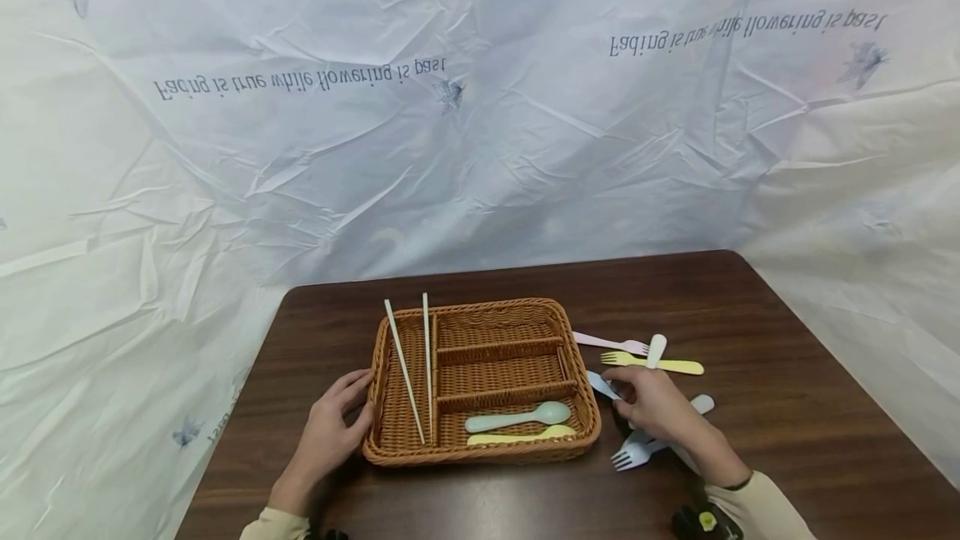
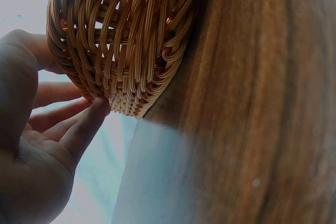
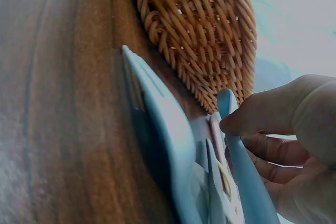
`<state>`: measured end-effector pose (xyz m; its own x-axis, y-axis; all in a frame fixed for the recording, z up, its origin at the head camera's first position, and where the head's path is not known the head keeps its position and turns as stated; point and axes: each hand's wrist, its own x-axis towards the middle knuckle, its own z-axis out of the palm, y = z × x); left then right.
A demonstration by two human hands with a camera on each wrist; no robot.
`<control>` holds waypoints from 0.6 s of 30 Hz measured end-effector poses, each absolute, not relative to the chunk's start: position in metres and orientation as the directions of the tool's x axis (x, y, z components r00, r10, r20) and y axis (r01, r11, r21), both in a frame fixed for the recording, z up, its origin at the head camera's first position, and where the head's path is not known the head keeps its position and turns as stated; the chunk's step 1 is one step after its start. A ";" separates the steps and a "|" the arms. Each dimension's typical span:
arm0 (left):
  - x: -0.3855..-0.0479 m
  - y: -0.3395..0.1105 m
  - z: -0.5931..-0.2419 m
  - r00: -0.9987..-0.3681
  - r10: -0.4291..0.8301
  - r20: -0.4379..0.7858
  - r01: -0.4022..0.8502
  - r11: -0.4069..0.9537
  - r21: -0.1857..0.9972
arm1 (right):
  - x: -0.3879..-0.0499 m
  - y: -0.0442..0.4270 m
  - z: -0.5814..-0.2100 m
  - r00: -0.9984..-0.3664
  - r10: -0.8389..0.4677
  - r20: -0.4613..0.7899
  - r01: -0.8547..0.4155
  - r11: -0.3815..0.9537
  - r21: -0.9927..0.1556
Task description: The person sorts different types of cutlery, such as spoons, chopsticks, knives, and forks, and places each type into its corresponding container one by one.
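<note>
A brown wicker basket [image 1: 480,455] with several compartments stands on the table. My left hand [image 1: 330,427] touches its left end, thumb and fingers at the wicker wall. At the basket's right end, my right hand [image 1: 660,402] pinches a long, flat, light-blue utensil [image 3: 247,166] with a rounded tip; its other end is hidden. Below that hand lies a light-blue fork [image 1: 633,454]. Beyond it are a yellow fork [image 1: 678,366], a pink fork [image 1: 611,344] and a white handle [image 1: 657,348]. Two white chopsticks [image 1: 405,373] lean in the left compartment.
In the basket's front compartment are a pale green spoon [image 1: 517,419] and a yellow utensil [image 1: 517,438], partly hidden by the rim. Another pale handle [image 1: 702,403] shows right of my right hand. The dark wooden table [image 1: 795,407] meets a white printed sheet [image 1: 480,148] behind.
</note>
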<state>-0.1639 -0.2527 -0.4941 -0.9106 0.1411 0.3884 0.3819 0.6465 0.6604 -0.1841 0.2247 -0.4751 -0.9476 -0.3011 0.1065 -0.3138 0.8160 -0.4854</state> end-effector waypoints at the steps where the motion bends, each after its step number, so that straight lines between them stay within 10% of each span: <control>1: -0.164 -0.253 -0.494 -0.912 0.141 0.386 0.380 0.648 0.660 | -0.184 0.225 -0.474 -0.947 -0.302 0.109 -0.316 0.816 -0.484; 18: -0.163 -0.254 -0.497 -0.920 0.138 0.367 0.365 0.641 0.675 | -0.188 0.229 -0.457 -0.934 -0.315 0.169 -0.357 0.824 -0.440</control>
<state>-0.1629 -0.2536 -0.4965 -0.9198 0.1375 0.3675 0.3654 0.6412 0.6748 -0.1877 0.2286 -0.4573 -0.9339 -0.3150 0.1689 -0.3574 0.8239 -0.4398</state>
